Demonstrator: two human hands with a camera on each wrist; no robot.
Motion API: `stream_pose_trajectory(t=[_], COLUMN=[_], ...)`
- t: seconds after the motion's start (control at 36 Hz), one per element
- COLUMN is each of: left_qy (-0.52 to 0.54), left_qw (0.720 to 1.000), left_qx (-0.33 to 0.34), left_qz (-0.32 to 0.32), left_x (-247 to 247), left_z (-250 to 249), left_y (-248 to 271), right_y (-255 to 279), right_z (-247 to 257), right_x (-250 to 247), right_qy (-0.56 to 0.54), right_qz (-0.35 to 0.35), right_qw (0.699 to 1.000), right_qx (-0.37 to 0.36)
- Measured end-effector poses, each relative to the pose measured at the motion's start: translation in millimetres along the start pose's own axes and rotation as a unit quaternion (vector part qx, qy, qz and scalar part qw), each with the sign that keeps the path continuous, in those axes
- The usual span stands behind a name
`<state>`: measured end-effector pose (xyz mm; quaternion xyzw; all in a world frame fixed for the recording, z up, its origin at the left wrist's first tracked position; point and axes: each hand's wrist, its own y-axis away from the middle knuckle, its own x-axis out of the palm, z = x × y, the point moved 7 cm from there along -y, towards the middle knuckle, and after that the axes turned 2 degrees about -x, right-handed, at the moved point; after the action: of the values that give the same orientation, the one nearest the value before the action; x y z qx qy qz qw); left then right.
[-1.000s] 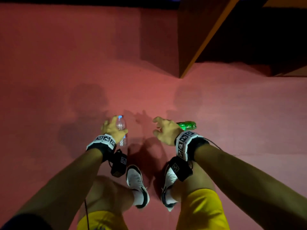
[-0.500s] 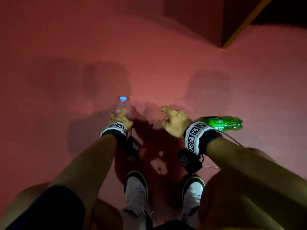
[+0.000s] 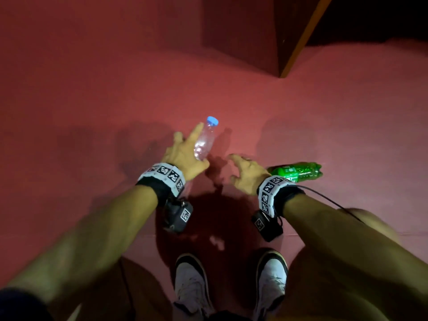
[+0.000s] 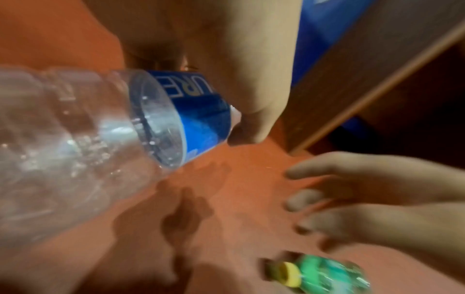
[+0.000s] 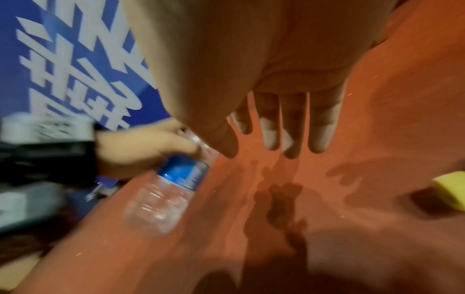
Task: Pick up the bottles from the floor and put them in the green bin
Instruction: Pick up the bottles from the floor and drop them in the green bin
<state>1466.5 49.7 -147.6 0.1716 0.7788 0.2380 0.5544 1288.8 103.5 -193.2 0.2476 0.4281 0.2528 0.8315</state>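
A clear plastic bottle (image 3: pixel 205 141) with a blue cap and blue label is in my left hand (image 3: pixel 185 156), tilted with its cap pointing away from me, just above the red floor. My thumb and fingers close round its upper body (image 5: pixel 171 195), and its ribbed base fills the left wrist view (image 4: pixel 75 149). A green bottle (image 3: pixel 301 171) with a yellow cap (image 4: pixel 289 276) lies on its side on the floor, just right of my right wrist. My right hand (image 3: pixel 245 172) hovers empty above the floor, fingers (image 5: pixel 293 127) spread. No green bin is in view.
A dark wooden cabinet corner (image 3: pixel 278 42) stands at the back right. My two white shoes (image 3: pixel 192 288) are close below the hands. A blue banner with white characters (image 5: pixel 62 59) shows at the left in the right wrist view. Red floor (image 3: pixel 92 100) stretches to the left.
The clear bottle has risen and tipped from upright to slanting away from me in my left hand. My view has dropped closer to the floor. The green bottle has stayed put.
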Motion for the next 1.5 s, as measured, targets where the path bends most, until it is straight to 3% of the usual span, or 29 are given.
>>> stream_pose_trajectory(t=[0.08,0.19,0.33,0.44,0.58,0.75,0.94,1.14,1.19,1.31,1.39,1.5], left_qy=[-0.041,-0.054,-0.03,0.015,0.01,-0.011,-0.019,-0.038,-0.041,-0.045,-0.038,-0.01], left_qw=[0.994,0.982,0.98,0.969,0.969,0.969,0.974,0.972,0.971,0.972,0.972,0.973], left_qx=[0.098,0.173,0.195,0.238,0.239,0.245,0.225,0.233,0.233,0.232,0.231,0.229], left_qz=[-0.027,-0.054,-0.034,-0.068,-0.058,-0.027,-0.032,-0.025,-0.024,-0.019,-0.019,-0.028], left_x=[-14.2,-10.9,9.2,10.5,24.0,38.2,37.7,44.2,44.1,47.2,47.8,44.1], left_z=[-46.3,-79.3,-101.2,-129.8,-137.7,-139.2,-123.9,-113.0,-111.0,-106.6,-108.6,-119.9], left_y=[18.3,35.7,34.8,33.6,26.9,21.5,16.1,10.3,8.8,3.7,-3.7,-6.9], right_y=[5.6,21.4,45.1,65.2,63.7,33.2,2.9,5.2,7.9,12.6,18.1,34.8], right_z=[-22.5,-47.7,-70.6,-107.7,-145.7,-145.0,-165.7,-182.0,-187.7,-181.4,-156.5,-114.2], right_x=[-26.1,-49.4,-25.1,-23.2,-32.8,-21.1,-3.1,4.0,14.6,25.4,-1.1,-46.1], right_qy=[-0.02,-0.013,0.052,0.117,0.132,0.09,0.192,0.282,0.243,0.036,-0.05,-0.061], right_qz=[-0.049,-0.123,-0.085,-0.054,-0.063,-0.098,-0.075,-0.075,-0.065,-0.072,-0.157,-0.222], right_qw=[0.998,0.991,0.993,0.984,0.972,0.978,0.963,0.932,0.936,0.957,0.956,0.96], right_qx=[0.036,0.058,0.069,0.122,0.182,0.162,0.172,0.216,0.246,0.279,0.243,0.16])
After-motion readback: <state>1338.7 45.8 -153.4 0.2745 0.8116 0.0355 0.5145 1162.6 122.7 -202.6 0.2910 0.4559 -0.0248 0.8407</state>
